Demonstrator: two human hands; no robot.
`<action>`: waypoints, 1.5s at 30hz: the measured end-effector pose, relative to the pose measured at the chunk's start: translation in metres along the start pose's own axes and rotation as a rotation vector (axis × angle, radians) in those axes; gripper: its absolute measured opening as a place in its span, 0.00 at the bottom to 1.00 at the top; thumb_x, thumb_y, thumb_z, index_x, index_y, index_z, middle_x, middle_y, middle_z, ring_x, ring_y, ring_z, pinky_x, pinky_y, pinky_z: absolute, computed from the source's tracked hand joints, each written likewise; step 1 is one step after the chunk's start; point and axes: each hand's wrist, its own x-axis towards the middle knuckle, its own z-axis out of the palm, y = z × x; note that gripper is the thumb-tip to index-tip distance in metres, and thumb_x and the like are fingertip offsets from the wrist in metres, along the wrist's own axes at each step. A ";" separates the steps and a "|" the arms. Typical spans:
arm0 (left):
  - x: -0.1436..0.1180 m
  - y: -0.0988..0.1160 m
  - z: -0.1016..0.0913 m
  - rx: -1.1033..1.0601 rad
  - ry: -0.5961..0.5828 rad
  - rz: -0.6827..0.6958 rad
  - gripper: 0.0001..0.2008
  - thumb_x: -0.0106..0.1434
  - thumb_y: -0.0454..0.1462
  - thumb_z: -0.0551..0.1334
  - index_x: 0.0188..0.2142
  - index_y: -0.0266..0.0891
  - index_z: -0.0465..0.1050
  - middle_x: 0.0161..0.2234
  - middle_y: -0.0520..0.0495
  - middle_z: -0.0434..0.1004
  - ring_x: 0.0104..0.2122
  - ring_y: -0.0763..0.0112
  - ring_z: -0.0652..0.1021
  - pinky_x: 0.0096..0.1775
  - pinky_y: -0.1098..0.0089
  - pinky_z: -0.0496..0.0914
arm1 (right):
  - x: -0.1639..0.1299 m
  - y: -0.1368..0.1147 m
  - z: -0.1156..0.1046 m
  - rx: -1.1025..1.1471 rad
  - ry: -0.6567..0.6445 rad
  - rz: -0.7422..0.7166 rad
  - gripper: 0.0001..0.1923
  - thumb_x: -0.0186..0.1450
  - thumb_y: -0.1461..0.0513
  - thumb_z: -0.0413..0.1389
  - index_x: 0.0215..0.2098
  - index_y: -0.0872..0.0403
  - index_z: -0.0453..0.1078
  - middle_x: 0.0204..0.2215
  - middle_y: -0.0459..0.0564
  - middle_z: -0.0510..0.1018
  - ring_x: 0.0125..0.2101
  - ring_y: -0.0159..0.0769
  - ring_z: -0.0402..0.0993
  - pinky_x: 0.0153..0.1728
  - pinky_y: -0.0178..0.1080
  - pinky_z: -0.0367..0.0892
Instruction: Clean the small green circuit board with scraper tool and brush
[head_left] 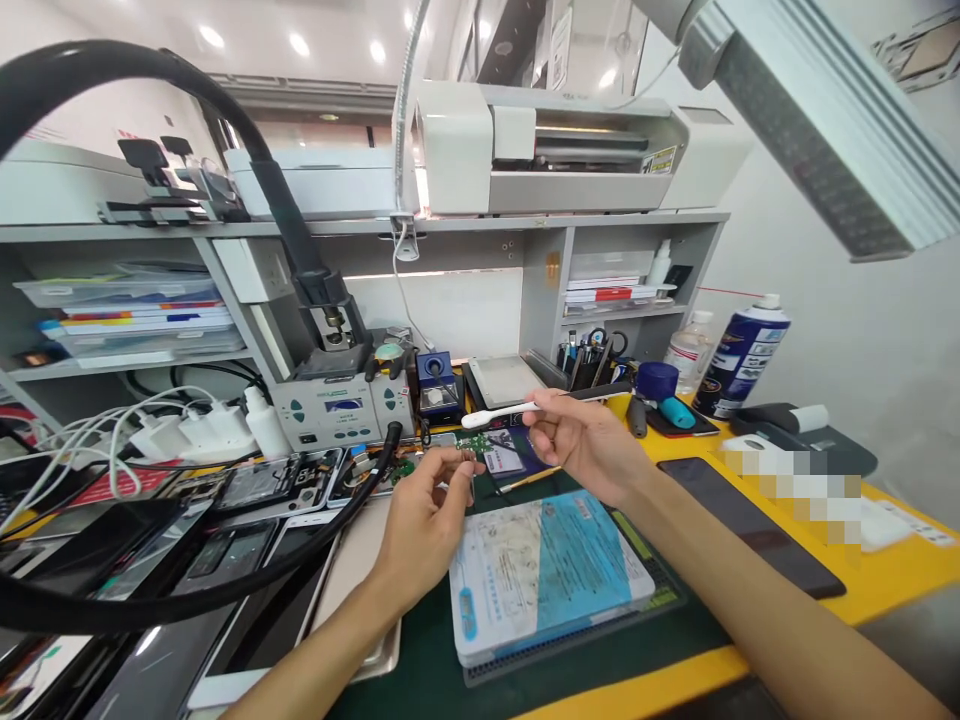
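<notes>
My right hand point(581, 440) grips a slim stick point(499, 412) with a white, swab-like end pointing left and a dark rear part. Its exact kind is unclear. Just left of the white end and lower, my left hand point(431, 520) has its thumb and fingers pinched together; whatever small thing they hold is too little to name. Below both hands lies a flat white-and-blue box point(555, 570) with dark smudges on its lid. Behind the hands are a circuit board point(504, 452) and a thin yellow-handled tool point(531, 480).
A black hose point(262, 590) loops over phones and tablets point(274, 590) on the left. The grey rework station point(345, 410) stands behind. At right are a dark phone point(750, 525), a spray can point(742, 355) and a bottle point(688, 350). A lamp point(832, 130) hangs overhead.
</notes>
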 end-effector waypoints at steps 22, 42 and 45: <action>0.001 0.001 0.001 -0.017 0.009 -0.024 0.11 0.72 0.45 0.58 0.40 0.40 0.70 0.39 0.47 0.79 0.28 0.73 0.74 0.29 0.72 0.71 | -0.005 0.005 0.008 -0.062 0.002 -0.033 0.08 0.55 0.61 0.66 0.31 0.56 0.74 0.23 0.46 0.78 0.19 0.29 0.72 0.16 0.29 0.62; 0.001 0.001 0.001 -0.018 0.001 -0.024 0.11 0.72 0.45 0.58 0.41 0.40 0.69 0.39 0.47 0.79 0.27 0.73 0.74 0.27 0.72 0.70 | -0.002 0.011 0.007 -0.052 0.009 -0.047 0.09 0.57 0.60 0.66 0.31 0.56 0.74 0.24 0.46 0.79 0.19 0.28 0.72 0.16 0.29 0.62; 0.001 0.000 0.000 -0.016 -0.004 -0.028 0.11 0.72 0.45 0.58 0.41 0.40 0.69 0.39 0.47 0.78 0.28 0.72 0.74 0.26 0.73 0.69 | -0.003 0.011 0.008 -0.053 0.016 -0.033 0.08 0.56 0.61 0.66 0.29 0.56 0.73 0.22 0.46 0.78 0.19 0.29 0.71 0.16 0.29 0.63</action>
